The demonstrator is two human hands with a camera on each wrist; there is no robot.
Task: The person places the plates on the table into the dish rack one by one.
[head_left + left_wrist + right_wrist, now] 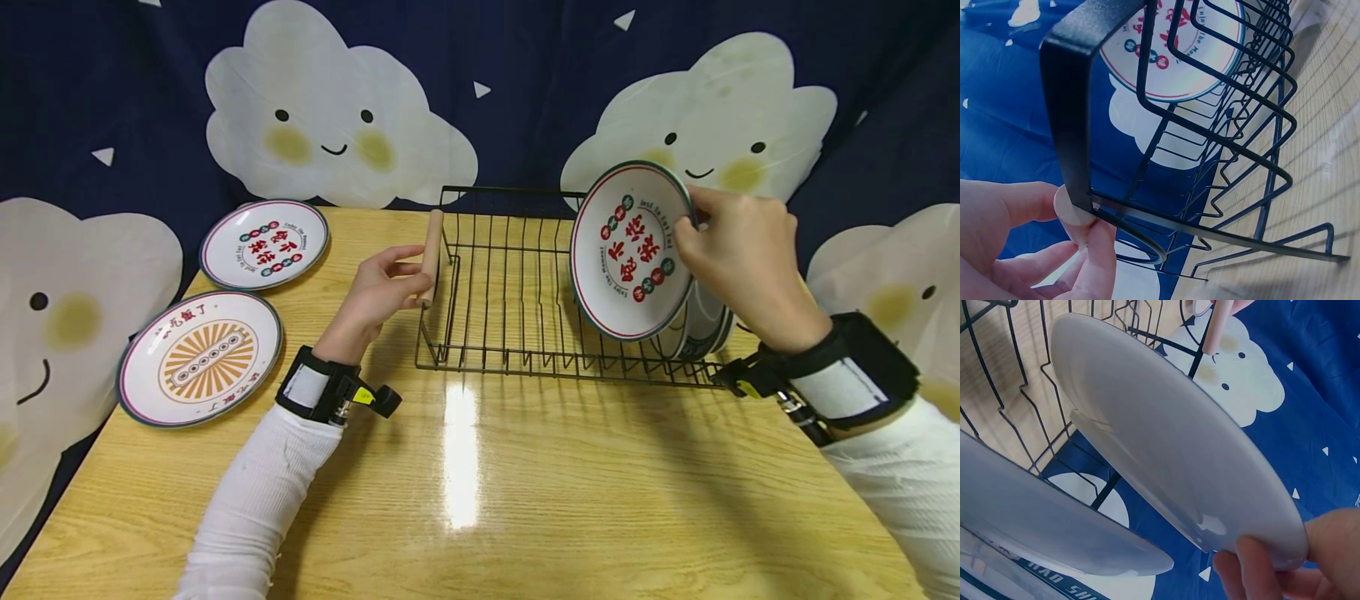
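My right hand (pixel 746 250) pinches the rim of a white plate (pixel 633 250) with a green-and-red edge and red characters. That plate stands tilted upright over the right part of a black wire dish rack (pixel 510 358); whether its lower edge rests on the wires cannot be told. The right wrist view shows its pale underside (pixel 1172 431). Behind it, other plates (pixel 705 321) stand in the rack's right end, partly hidden. With thumb and fingers, my left hand (pixel 382 292) grips the round wooden handle (pixel 432 258) at the rack's left end.
Two patterned plates lie on the wooden table (pixel 480 483) at the left: a round plate (pixel 264 244) at the back and an oval plate (pixel 200 358) nearer the front. A dark blue cloth (pixel 517 50) with white clouds hangs behind the table.
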